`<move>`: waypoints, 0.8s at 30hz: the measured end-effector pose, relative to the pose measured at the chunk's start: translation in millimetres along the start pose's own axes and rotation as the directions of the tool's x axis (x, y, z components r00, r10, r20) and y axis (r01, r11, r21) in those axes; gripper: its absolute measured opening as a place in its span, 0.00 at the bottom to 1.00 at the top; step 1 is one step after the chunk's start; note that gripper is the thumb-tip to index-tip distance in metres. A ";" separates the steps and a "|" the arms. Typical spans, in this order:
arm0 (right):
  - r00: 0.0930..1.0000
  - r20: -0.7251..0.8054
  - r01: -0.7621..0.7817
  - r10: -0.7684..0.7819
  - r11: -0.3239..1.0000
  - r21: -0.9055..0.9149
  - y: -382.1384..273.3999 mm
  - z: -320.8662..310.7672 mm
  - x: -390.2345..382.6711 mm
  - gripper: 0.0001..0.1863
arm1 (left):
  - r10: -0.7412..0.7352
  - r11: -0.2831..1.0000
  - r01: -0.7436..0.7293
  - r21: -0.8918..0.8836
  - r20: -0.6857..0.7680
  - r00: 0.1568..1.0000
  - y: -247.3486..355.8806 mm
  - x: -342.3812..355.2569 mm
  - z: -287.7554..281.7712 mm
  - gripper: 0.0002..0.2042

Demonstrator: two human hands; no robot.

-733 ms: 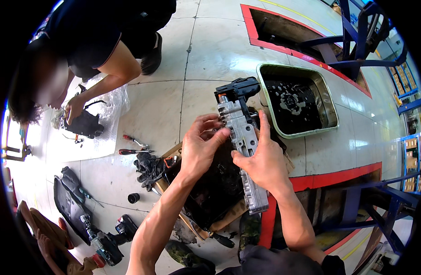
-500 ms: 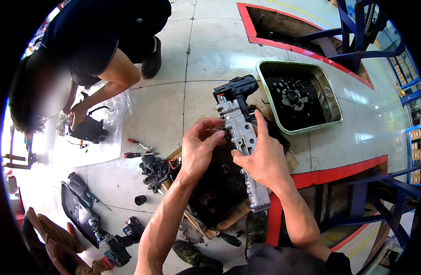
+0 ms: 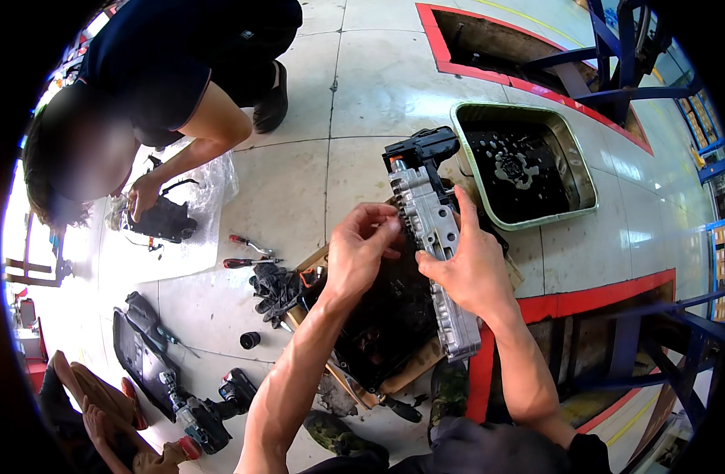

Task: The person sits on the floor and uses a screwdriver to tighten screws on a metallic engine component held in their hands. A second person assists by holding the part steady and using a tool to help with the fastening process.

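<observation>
My right hand (image 3: pixel 471 268) grips a long silver metal valve body (image 3: pixel 429 225), its thumb on the near face and the index finger stretched along the far side. A black plastic part (image 3: pixel 425 148) is joined to the valve body's far end. Beside the valve body's left edge, my left hand (image 3: pixel 361 246) has thumb and fingertips pinched together; whatever they hold is too small to make out. Below both hands lies a dark, oily pan (image 3: pixel 386 332) on cardboard (image 3: pixel 414 370).
A metal tray (image 3: pixel 590 193) of dark liquid stands at the far right. Red-edged floor pits (image 3: pixel 595 294) lie on the right. A crouching person (image 3: pixel 196 95) handles a black part (image 3: pixel 161 217) on plastic sheeting. Gloves (image 3: pixel 277 291), screwdrivers (image 3: pixel 248 262) and a power drill (image 3: pixel 200 423) lie left.
My left fingertips have drawn slightly away from the valve body's left edge. The right hand keeps its grip. The whole view has shifted a little.
</observation>
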State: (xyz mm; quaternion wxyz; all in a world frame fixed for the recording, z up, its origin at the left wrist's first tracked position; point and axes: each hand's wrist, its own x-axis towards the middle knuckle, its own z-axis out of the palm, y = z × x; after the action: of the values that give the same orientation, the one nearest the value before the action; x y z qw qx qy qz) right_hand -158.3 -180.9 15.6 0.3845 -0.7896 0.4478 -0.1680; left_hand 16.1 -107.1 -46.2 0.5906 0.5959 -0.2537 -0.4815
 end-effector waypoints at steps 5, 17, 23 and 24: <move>0.999 0.016 -0.041 0.041 0.999 0.012 -4.1 -5.0 -0.5 0.56 | -0.127 0.990 0.127 0.067 -0.001 0.992 2.8 7.3 2.9 0.14; 0.998 0.023 -0.058 0.059 0.997 -0.060 -3.1 -7.1 0.3 0.52 | 0.283 0.955 -0.275 0.113 -0.056 0.958 1.7 -4.1 11.6 0.21; 0.997 0.056 -0.062 0.051 0.972 0.227 21.8 -1.5 -1.1 0.50 | 0.082 0.962 -0.047 0.268 -0.119 0.990 -56.7 -33.9 -4.2 0.16; 0.997 0.056 -0.068 0.056 0.970 0.234 21.0 -3.4 -1.2 0.49 | 0.074 0.949 -0.034 0.315 -0.115 0.991 -61.8 -39.2 -10.6 0.15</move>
State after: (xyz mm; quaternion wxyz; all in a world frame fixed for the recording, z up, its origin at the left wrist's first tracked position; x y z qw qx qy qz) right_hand -173.2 -187.8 2.0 0.4915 -0.7279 0.4394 -0.1885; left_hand -7.1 -57.3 -95.8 0.5167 0.7035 -0.3053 -0.3807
